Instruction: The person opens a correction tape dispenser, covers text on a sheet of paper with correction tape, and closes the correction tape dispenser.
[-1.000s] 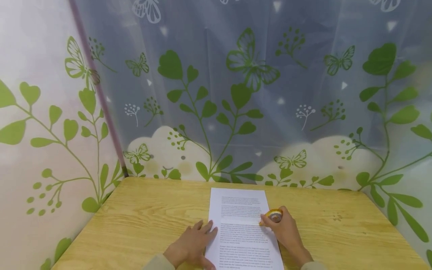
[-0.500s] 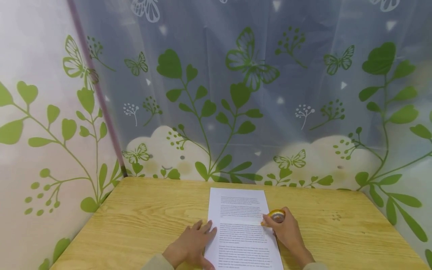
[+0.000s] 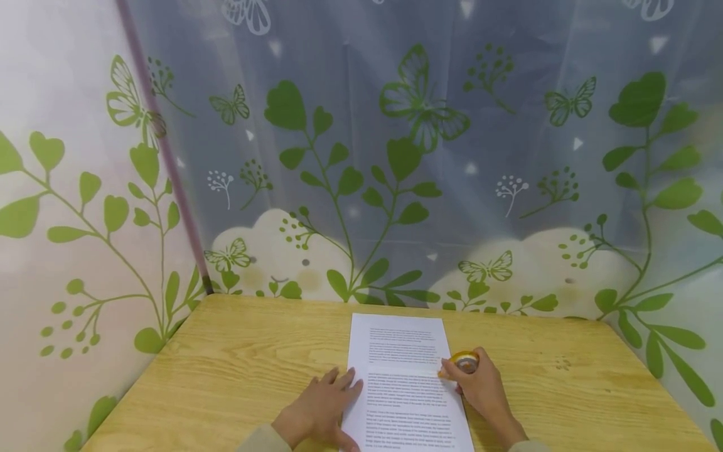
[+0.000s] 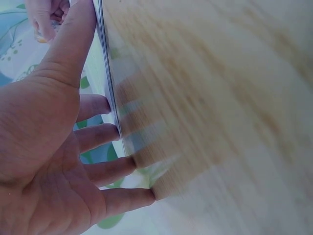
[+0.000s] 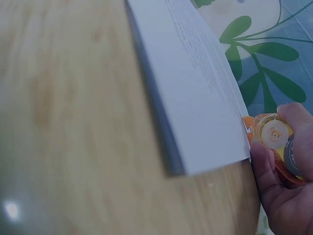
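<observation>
A stack of printed paper (image 3: 361, 339) lies on the table, its top sheet covered in lines of text. My right hand (image 3: 484, 389) grips an orange correction tape dispenser (image 3: 467, 363), its tip at the sheet's right edge beside a text line. In the right wrist view, thumb and fingers hold the clear-cased correction tape dispenser (image 5: 274, 134) against the edge of the paper (image 5: 205, 137). My left hand (image 3: 319, 405) rests with spread fingers on the paper's left edge. The left wrist view shows that hand (image 4: 44, 152) with fingertips touching the tabletop beside the stack's edge (image 4: 108, 73).
The wooden table (image 3: 243, 351) extends to both sides of the paper. A small mark (image 3: 562, 363) shows on its right part. Behind it hangs a curtain (image 3: 350, 157) printed with leaves, butterflies and clouds; a pale patterned sheet (image 3: 73, 188) hangs at left.
My right hand has moved slightly to the right with the correction tape dispenser, towards and along the paper's right edge. The left hand and the paper have stayed in place.
</observation>
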`<state>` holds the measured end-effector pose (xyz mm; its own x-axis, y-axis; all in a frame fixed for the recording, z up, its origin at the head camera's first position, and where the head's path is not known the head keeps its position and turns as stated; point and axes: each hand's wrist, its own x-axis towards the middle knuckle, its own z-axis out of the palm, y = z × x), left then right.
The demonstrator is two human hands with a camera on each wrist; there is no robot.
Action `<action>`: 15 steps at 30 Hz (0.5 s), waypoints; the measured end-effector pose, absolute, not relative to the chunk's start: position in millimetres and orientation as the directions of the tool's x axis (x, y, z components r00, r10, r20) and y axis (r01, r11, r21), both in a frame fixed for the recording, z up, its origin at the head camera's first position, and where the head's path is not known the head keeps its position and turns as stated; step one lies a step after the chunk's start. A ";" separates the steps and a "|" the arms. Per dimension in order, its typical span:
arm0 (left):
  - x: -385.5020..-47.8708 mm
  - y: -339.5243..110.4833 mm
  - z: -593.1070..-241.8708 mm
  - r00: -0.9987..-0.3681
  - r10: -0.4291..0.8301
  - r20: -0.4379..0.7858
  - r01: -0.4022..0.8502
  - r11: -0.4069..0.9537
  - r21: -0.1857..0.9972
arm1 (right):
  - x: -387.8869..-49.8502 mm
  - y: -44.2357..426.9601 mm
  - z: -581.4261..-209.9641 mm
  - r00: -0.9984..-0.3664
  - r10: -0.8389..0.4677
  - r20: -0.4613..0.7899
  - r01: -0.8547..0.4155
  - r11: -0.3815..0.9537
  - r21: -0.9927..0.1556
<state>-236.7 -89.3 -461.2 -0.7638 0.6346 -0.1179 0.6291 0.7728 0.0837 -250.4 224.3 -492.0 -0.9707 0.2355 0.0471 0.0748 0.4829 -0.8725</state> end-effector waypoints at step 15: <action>-235.7 -88.7 -458.1 -0.762 0.637 -0.116 0.633 0.771 0.072 | -250.2 232.6 -496.4 -0.944 0.327 -0.033 0.126 0.266 -0.956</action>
